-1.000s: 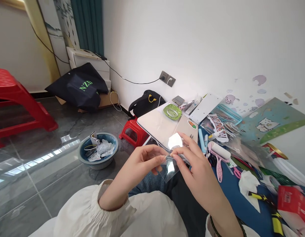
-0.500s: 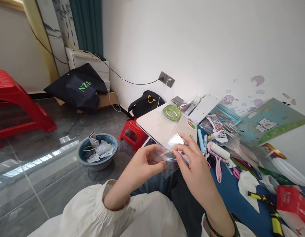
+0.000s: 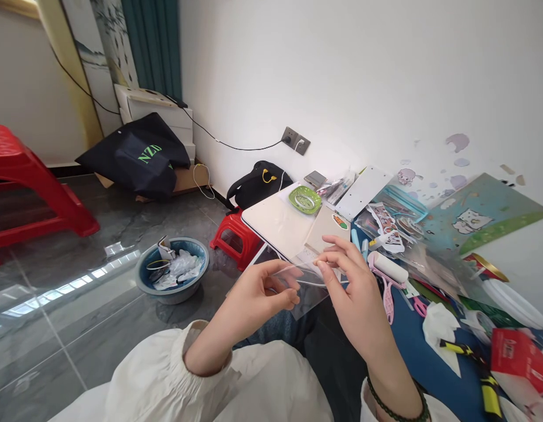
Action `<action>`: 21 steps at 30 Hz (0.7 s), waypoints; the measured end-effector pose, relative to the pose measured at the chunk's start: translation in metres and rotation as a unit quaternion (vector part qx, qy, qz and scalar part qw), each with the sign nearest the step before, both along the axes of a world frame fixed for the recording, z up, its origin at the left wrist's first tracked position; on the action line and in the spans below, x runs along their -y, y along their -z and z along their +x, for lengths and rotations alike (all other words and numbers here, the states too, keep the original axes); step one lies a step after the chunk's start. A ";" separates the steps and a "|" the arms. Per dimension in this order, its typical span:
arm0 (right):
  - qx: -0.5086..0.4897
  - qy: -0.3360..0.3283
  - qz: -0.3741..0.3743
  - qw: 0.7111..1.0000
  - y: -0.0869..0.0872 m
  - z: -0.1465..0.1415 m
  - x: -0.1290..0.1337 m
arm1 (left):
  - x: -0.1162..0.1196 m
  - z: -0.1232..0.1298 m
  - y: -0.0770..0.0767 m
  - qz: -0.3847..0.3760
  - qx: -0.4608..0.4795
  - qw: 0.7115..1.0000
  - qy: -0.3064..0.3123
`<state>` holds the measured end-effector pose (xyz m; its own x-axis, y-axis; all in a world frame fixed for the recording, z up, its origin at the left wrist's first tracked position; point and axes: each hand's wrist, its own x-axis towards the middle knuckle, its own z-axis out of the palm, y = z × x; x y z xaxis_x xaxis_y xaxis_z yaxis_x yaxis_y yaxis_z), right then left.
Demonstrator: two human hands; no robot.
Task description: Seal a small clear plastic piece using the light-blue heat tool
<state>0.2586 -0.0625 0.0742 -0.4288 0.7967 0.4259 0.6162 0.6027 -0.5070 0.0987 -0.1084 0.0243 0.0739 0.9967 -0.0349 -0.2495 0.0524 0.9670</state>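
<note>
A clear plastic sheet (image 3: pixel 310 296) is stretched between my hands above my lap, near the table's front edge. My left hand (image 3: pixel 269 290) has its fingers curled round the sheet's left part, the thumb below. My right hand (image 3: pixel 348 281) pinches the sheet's upper right edge between thumb and fingers. Beyond them, a beige board (image 3: pixel 319 234) with a carrot sticker (image 3: pixel 340 221) lies on the white table (image 3: pixel 271 220). A green dish (image 3: pixel 304 200) stands farther back on the table.
Pink lint roller (image 3: pixel 388 275), pink scissors (image 3: pixel 419 306), crumpled tissue (image 3: pixel 440 328) and sticker packs crowd the blue surface at right. A blue basin (image 3: pixel 172 293) of plastic scraps sits on the floor, left. Red stools (image 3: pixel 236 237) and a black bag (image 3: pixel 258 181) stand behind.
My right hand has moved slightly right, away from my left hand, and the sheet is drawn wider between them. The bright reflection on the sheet is gone.
</note>
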 end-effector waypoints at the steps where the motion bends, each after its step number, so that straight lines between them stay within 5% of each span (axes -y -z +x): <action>1: -0.005 0.001 -0.001 1.000 -0.001 0.000 -0.001 | 0.000 0.000 0.000 0.001 -0.003 1.000 0.001; 13: -0.081 0.010 -0.034 0.996 -0.004 0.010 -0.012 | 0.000 0.000 0.003 0.002 0.008 1.000 0.001; 21: -0.241 0.033 -0.176 0.954 0.000 0.015 -0.032 | 0.001 -0.004 -0.001 -0.007 -0.012 1.000 0.011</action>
<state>0.2740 -0.0310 0.0740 -0.1943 0.9456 0.2610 0.2919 0.3097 -0.9049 0.0952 -0.1091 0.0256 0.0957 0.9941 -0.0507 -0.2256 0.0713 0.9716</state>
